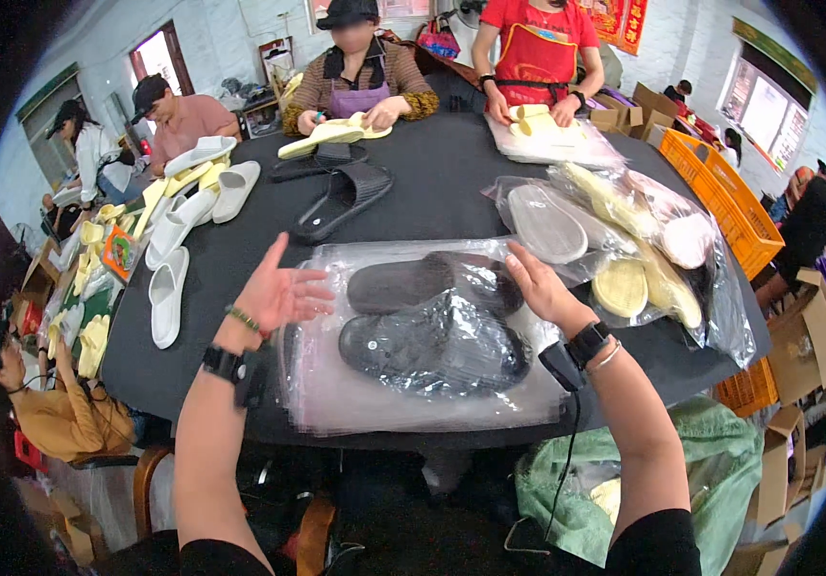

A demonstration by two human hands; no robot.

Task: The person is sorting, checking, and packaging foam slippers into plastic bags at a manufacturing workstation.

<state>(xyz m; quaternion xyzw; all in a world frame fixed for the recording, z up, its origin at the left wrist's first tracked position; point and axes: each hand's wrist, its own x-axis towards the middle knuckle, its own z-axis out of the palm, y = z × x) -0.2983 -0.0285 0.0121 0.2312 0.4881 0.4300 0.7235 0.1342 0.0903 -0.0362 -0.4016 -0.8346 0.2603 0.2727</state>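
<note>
A pair of black slippers [403,350] lies inside a clear plastic bag, on top of a stack of flat clear bags [312,408] at the table's near edge. My left hand [283,288] is open beside the stack's far left corner, fingers spread, holding nothing. At the bag's far right side is my right hand [540,285], fingers stretched out and thumb apart. Whether its fingertips touch the plastic I cannot tell. Beyond the stack sits another pair of black slippers [346,204], unbagged, one partly over the other.
Bagged pink and yellow slippers [621,288] pile up at the right. White slippers [169,298] line the left, beside yellow ones. Across the black table [442,182], two co-workers handle yellow slippers. Orange crates [720,197] and cardboard boxes [807,336] stand right; a green sack [720,461] sits below.
</note>
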